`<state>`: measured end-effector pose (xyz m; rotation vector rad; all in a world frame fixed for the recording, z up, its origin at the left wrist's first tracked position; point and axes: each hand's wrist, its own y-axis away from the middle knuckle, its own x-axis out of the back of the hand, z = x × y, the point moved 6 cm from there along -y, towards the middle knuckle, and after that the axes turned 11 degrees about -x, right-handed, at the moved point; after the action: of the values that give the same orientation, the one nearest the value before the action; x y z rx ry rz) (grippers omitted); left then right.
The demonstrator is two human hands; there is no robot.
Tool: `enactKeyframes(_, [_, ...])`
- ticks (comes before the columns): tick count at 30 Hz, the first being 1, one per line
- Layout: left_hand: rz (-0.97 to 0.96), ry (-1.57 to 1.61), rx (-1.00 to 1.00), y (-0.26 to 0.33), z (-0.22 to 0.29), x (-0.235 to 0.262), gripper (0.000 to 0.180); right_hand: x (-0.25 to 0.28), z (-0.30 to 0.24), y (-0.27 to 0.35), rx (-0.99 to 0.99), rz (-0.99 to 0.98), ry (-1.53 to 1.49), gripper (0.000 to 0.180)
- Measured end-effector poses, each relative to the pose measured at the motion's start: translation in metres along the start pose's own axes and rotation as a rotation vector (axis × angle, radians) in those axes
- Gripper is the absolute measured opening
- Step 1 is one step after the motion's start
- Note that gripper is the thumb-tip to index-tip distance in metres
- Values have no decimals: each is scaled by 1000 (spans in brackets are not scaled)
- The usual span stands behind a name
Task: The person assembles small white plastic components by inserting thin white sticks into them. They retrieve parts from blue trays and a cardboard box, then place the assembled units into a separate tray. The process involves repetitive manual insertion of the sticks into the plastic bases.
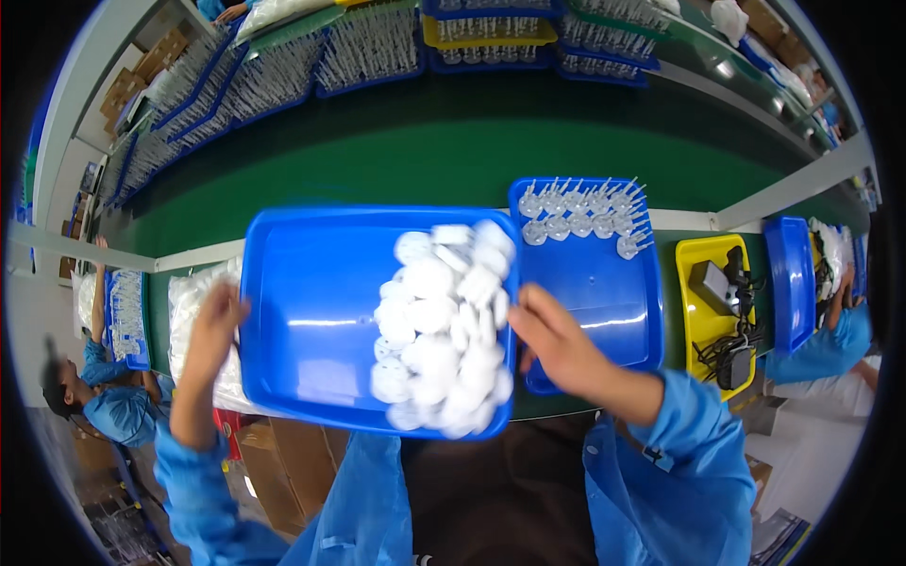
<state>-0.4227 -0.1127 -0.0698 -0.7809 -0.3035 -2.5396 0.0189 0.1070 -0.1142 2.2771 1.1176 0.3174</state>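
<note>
Blue tray point(311, 283) is held between both hands over the near edge of the green surface point(406, 151), its right half heaped with round white pieces point(434, 330). The left hand point(213, 325), blurred, seems to have its fingers closed on the left rim; the right hand point(566, 349) grips the right rim. Just right lies a second tray point(613, 297), clear stemmed parts point(580, 217) at its far end. The step in hand looks like positioning the loaded tray; the next move calls for a level, two-handed set-down without spilling.
</note>
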Motion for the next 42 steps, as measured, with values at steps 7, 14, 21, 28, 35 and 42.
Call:
enactKeyframes(7, [155, 702, 548, 217, 9, -147, 57, -4, -62, -140, 229, 13, 664, 60])
enactKeyframes(14, [-127, 941, 641, 252, 27, -247, 27, -42, -101, -153, 444, 229, 916, 53])
enactKeyframes(21, [-316, -276, -549, 216, 85, -239, 44, 2, -40, -37, 1078, 410, 956, 20])
enactKeyframes(28, [-442, -626, -674, 151, 131, -309, 71, 86, -23, 84, 1116, 393, 986, 20])
enactKeyframes(35, [-118, -631, -740, 65, 140, -335, 53, -10, 31, 121, 1178, -87, 991, 17])
enactKeyframes(42, [-15, -378, -628, 101, 134, -323, 50, -67, 37, 93, 1255, -275, 1019, 37])
